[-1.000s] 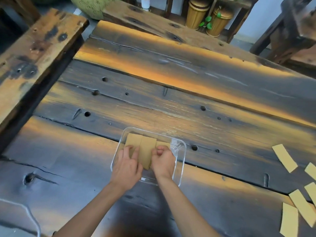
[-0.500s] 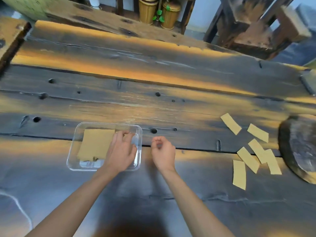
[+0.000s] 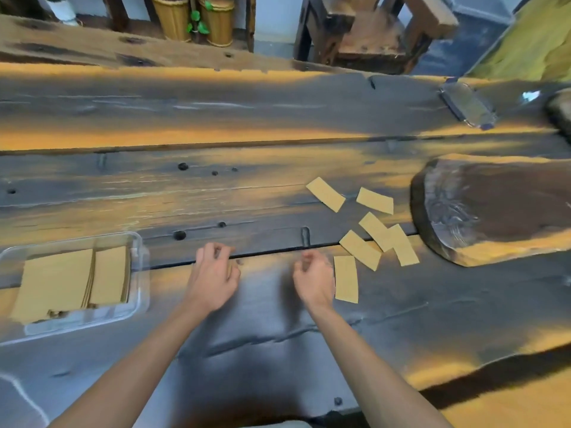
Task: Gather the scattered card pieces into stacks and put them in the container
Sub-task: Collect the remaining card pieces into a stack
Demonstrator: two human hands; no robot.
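Note:
A clear plastic container [image 3: 140, 273] sits at the left on the dark wooden table and holds stacks of tan card pieces [image 3: 74, 281]. Several loose tan card pieces [image 3: 360, 250] lie scattered at the right centre; the nearest one [image 3: 346, 278] lies just right of my right hand. My left hand [image 3: 214, 276] hovers over the table to the right of the container, fingers curled, holding nothing. My right hand [image 3: 313, 281] is loosely curled and empty, its knuckles almost touching the nearest card piece.
A thick dark wooden slab [image 3: 494, 208] lies on the table right of the loose pieces. A clear lid [image 3: 466, 105] rests at the far right. Wicker baskets [image 3: 191, 18] and wooden furniture [image 3: 370, 32] stand beyond the table's far edge.
Both hands have left the container and moved right across the table toward the loose pieces. The view has panned right, so the container now sits at the left edge.

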